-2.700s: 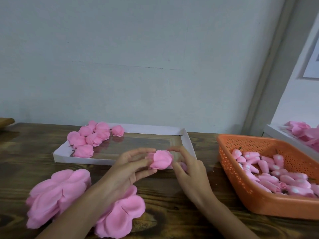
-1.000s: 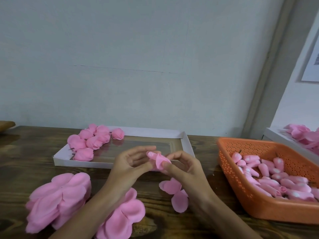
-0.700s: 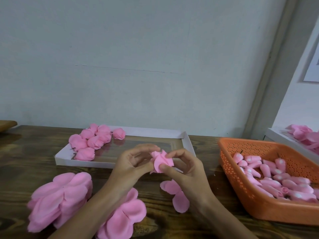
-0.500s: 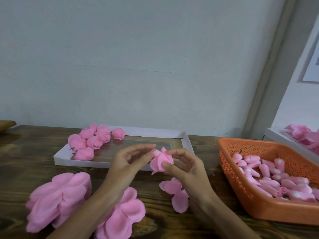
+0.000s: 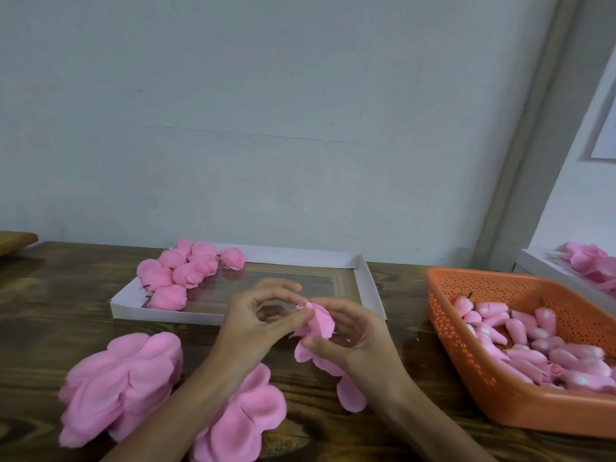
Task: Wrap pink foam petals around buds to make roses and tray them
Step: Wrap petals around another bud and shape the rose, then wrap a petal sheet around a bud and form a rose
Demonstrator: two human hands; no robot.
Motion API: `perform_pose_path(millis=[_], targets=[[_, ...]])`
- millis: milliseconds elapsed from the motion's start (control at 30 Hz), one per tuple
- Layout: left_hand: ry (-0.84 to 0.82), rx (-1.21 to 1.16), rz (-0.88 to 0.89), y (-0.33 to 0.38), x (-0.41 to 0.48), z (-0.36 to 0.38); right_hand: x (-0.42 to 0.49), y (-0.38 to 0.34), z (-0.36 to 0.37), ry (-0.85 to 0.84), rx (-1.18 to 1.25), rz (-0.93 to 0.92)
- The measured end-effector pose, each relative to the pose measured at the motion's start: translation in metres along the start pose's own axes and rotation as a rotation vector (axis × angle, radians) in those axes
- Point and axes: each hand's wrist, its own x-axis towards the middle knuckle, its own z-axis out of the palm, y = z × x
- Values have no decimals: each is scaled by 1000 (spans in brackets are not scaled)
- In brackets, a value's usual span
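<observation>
Half-made rose (image 5: 318,323) held above the tabletop (image 5: 66,311), just in front of the white tray (image 5: 166,317). It is pale pink foam, with petals overlapped round a tight tip and one lower petal flaring loose. Left hand (image 5: 260,328) pinches the tip between thumb and forefinger. Right hand (image 5: 356,338) curls round it from behind, thumb on the loose petal. The bud seems hidden inside the wrap. Finished roses (image 5: 186,271) cluster in the tray's far-left corner. Buds (image 5: 520,341) lie in the orange basket (image 5: 500,405) at right. Petal stacks (image 5: 123,378) sit near left.

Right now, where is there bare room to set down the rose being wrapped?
The tray is bare from the finished roses to its right wall. So is the table strip between tray and basket. Crowded: the tray's left end and the near petal stacks.
</observation>
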Motion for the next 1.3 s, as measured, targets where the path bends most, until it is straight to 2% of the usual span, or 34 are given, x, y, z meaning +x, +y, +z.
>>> perform_pose_path(millis=[167, 433, 600, 767, 900, 1000, 1167, 1300], targets=[[-88, -110, -25, 1, 0, -1, -2, -2, 2, -30, 79, 37], [5, -16, 9, -1, -1, 0, -3, -5, 8, 3, 174, 54], [82, -99, -99, -4, 2, 0, -1, -3, -2, 143, 78, 173], [53, -224, -236, -5, 0, 3, 0, 1, -2, 139, 76, 291], [23, -170, -228, -5, -1, 2, 0, -3, 0, 61, -21, 213], [6, -108, -201, -6, -2, 3, 2, -3, 2, 85, -152, 140], [15, -84, -176, -6, -1, 3, 1, -4, 1, 98, -99, 141], [-126, -119, -233, -4, 3, -2, 2, -8, -2, 60, -93, 133]])
